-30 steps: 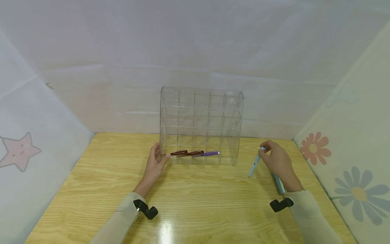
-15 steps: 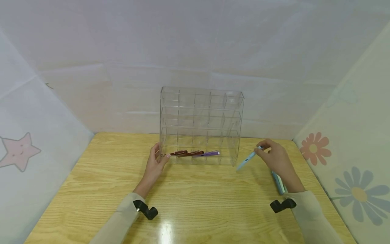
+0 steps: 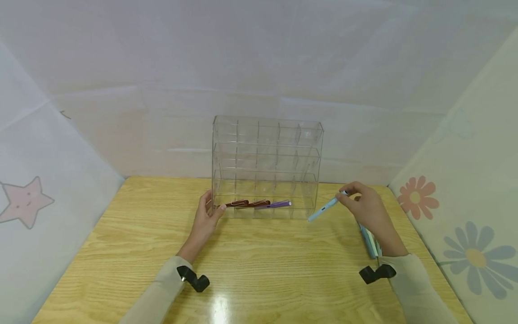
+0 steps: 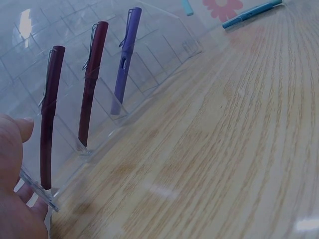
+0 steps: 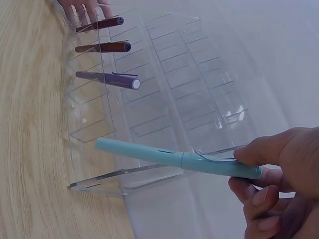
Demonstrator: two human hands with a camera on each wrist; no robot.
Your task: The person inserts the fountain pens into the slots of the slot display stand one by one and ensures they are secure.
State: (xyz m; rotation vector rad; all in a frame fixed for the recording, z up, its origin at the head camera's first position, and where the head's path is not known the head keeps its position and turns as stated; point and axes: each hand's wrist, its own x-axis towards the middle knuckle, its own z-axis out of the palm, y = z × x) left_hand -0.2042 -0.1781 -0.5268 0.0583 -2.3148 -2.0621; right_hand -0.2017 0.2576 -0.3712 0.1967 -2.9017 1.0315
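A clear acrylic organizer [image 3: 267, 163] with rows of small compartments stands at the back of the table. Its lowest row holds two dark red pens [image 4: 52, 112] [image 4: 93, 84] and a purple pen [image 4: 124, 62], side by side from the left. My left hand [image 3: 205, 225] grips the organizer's lower left edge, thumb in front and fingers behind. My right hand [image 3: 366, 209] pinches a light blue pen [image 5: 169, 158] near its capped end, between thumb and fingers. That pen slants down and left, its lower end close to the organizer's lower right corner in the head view.
Several blue and green pens [image 3: 369, 243] lie on the wooden table [image 3: 263, 270] beneath the right wrist, partly hidden by it. Pale fabric walls [image 3: 259, 54] enclose the table at the back and both sides.
My right hand has shifted slightly left and tipped the light blue pen from steep to flatter, bringing its lower end toward the organizer. The left hand and organizer have stayed put.
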